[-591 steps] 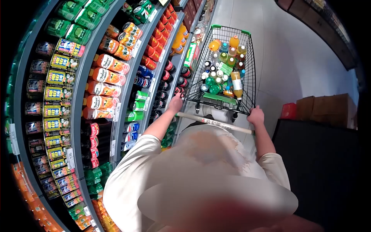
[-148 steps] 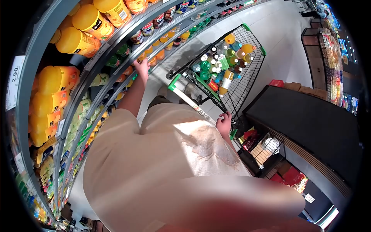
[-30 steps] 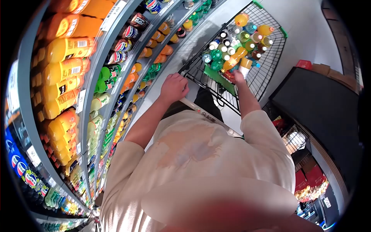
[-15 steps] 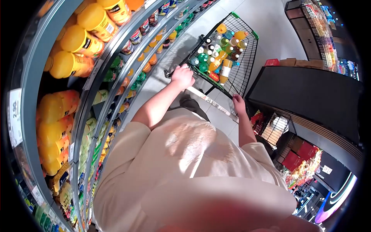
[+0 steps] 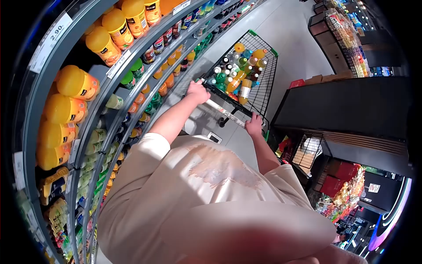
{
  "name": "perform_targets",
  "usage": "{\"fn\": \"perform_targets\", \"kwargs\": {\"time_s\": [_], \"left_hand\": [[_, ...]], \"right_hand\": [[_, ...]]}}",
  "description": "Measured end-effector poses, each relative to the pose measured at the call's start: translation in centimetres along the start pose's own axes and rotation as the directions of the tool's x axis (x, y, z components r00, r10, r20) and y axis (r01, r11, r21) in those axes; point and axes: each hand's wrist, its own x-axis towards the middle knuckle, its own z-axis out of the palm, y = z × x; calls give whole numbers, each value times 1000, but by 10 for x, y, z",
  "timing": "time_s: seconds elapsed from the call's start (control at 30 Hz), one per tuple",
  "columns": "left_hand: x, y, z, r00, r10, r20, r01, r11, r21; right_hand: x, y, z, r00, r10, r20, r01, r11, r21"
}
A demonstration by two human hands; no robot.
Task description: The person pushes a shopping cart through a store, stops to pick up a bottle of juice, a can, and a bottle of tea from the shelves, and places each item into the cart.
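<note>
A shopping cart (image 5: 269,83) of black wire with green corners stands in front of me. My left hand (image 5: 198,91) is closed round the left end of its pale handle bar (image 5: 224,113), which carries printed lettering. Toward the bar's right end, my right hand (image 5: 253,124) has its fingers curled over it. Several drink bottles lie heaped in the cart's near left part, among them an orange juice bottle with a white label (image 5: 245,91) and green bottles (image 5: 220,78). The wire mesh shows bare on the cart's right side.
A curved drinks shelf (image 5: 94,83) runs close along my left, with large orange juice bottles (image 5: 70,108) and price tags (image 5: 51,42). To the right stands a long black counter (image 5: 338,103). Pale floor tiles (image 5: 281,26) extend ahead, and a wire basket (image 5: 309,152) sits at right.
The cart and both hands appear farther left in view. Shelf bottles and price tags have shifted as the view moved. Both hands stay at the handle bar.
</note>
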Motion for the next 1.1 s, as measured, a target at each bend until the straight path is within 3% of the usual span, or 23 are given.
{"fn": "perform_targets", "kwargs": {"time_s": [0.1, 0.27, 0.3, 0.37, 0.43, 0.5, 0.57, 0.6, 0.63, 0.67, 0.7, 0.73, 0.8, 0.83, 0.9, 0.97, 1.03, 1.1], "left_hand": [[-26, 3, -5, 1000, -20, -1, 20, 1000, -2], [-56, 8, 15, 996, -79, -52, 75, 995, -64], [-67, 14, 7, 997, -75, -8, 75, 997, -15], [-77, 16, 23, 992, -31, -126, 48, 990, 135], [-81, 20, 13, 999, -14, 38, 3, 959, 283], [-99, 25, 15, 984, 64, 165, -121, 922, 367], [-115, 21, 19, 938, 257, 232, -338, 824, 455], [-126, 20, 25, 899, 357, 253, -428, 837, 342], [-129, -3, 50, 847, 492, 202, -532, 794, 293], [-134, -6, 62, 874, 438, 209, -474, 863, 175], [-140, -22, 79, 897, 387, 213, -425, 887, 180], [-177, 9, 50, 908, 329, 258, -334, 942, -24], [-202, 3, 57, 912, 266, 311, -285, 958, 15], [-220, -3, 61, 871, 410, 269, -460, 874, 156], [-203, -33, 94, 865, 287, 412, -338, 940, 55], [-216, -24, 93, 808, 204, 554, -176, 979, -103], [-235, -7, 79, 800, 129, 587, -34, 985, -170], [-253, -5, 80, 801, 138, 583, -8, 976, -220]], "right_hand": [[-17, -17, -12, 997, 65, 33, -64, 997, -40], [-47, -28, -14, 995, 95, 16, -95, 994, 51], [-54, -28, -17, 995, 94, 18, -95, 994, 49], [-68, -29, -15, 995, 95, -8, -95, 995, 43], [-79, -29, -12, 995, 98, 2, -98, 993, 60], [-112, -32, -12, 991, 112, -79, -101, 986, 135], [-139, -31, -24, 996, 85, 12, -86, 966, 246], [-164, -33, -34, 992, 122, -23, -110, 950, 291], [-184, -32, -16, 968, 134, -212, -56, 940, 336], [-203, -28, -27, 975, 208, -79, -158, 898, 411], [-224, -29, -35, 967, 250, 40, -246, 893, 376], [-257, -27, -58, 978, 201, 59, -209, 928, 309], [-309, -40, -41, 967, 249, -50, -229, 940, 254], [-341, -44, -44, 962, 270, -40, -253, 937, 241], [-357, -60, -40, 944, 330, 3, -326, 931, 166], [-372, -56, -39, 952, 307, 13, -301, 925, 233], [-375, -64, -34, 945, 326, -22, -313, 924, 221], [-387, -68, -27, 946, 322, -29, -305, 919, 252]]}}
